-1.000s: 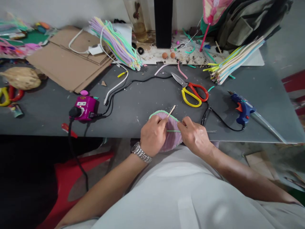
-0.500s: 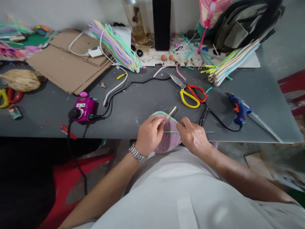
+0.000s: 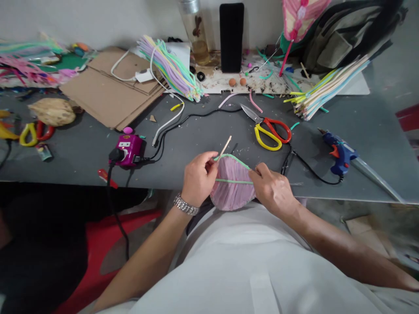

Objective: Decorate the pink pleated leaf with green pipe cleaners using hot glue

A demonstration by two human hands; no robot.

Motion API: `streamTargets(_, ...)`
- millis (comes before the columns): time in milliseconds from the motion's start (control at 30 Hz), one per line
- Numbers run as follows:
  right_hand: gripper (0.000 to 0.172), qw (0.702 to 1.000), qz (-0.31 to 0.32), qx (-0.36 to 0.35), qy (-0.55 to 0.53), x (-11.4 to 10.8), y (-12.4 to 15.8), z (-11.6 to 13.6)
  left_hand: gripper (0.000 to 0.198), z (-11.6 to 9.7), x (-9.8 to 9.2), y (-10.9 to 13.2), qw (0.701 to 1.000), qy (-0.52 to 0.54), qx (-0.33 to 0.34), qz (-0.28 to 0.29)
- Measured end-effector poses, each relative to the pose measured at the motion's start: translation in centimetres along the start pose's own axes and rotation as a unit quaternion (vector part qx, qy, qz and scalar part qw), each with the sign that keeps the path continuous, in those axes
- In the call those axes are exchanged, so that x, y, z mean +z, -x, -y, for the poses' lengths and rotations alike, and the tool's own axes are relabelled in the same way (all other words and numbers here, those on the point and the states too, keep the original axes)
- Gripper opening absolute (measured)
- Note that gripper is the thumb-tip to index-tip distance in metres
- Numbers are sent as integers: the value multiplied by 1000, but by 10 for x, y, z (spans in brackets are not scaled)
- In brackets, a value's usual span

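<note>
My two hands hold a pink ribbed leaf shape [image 3: 231, 189] low over the front edge of the table. A green strip [image 3: 234, 181] crosses it, and a green rim [image 3: 233, 159] curves along its top. My left hand [image 3: 198, 179] pinches the upper left of the shape, where a thin wooden stick [image 3: 224, 146] rises from between the fingers. My right hand [image 3: 271, 189] grips the shape's right side at the end of the green strip. The lower part of the shape rests close to my white shirt [image 3: 248, 261].
Yellow-and-red scissors [image 3: 268, 133] and a blue glue gun [image 3: 338, 150] lie beyond my right hand on the grey table [image 3: 209, 131]. Black cables run across it. A magenta power socket [image 3: 129, 148] is at left. Pastel strip bundles [image 3: 172, 69] and cardboard [image 3: 111, 93] lie behind.
My left hand has shifted left and up to the shape's edge, showing more pink surface. The wooden stick now leans further right. The whole view has moved slightly.
</note>
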State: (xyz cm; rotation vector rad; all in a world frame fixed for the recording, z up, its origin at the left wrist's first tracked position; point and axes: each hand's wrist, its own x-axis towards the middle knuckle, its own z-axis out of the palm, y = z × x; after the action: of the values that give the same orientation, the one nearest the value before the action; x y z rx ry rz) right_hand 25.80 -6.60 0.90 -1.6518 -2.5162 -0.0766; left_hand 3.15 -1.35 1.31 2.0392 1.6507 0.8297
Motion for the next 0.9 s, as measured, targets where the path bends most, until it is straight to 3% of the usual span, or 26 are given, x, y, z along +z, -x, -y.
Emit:
streamTargets(300, 25, 1000, 9, 6, -7, -1, -1, 0, 13, -6, 9, -3, 990, -136, 26, 30)
streamTargets(533, 22, 1000, 12, 0, 7, 0, -2, 1, 21, -14, 12, -2, 964, -249, 68, 66)
streamTargets(633, 22, 1000, 17, 1, 5, -2, -3, 1, 19, -10, 10, -5, 973, -213, 60, 74)
streamTargets(767, 23, 1000, 30, 4, 4, -6, -4, 1, 14, -2, 11, -6, 992, -116, 46, 33)
streamTargets(900, 22, 999, 31, -2, 6, -6, -4, 0, 18, -1, 13, -6, 985, -151, 69, 36)
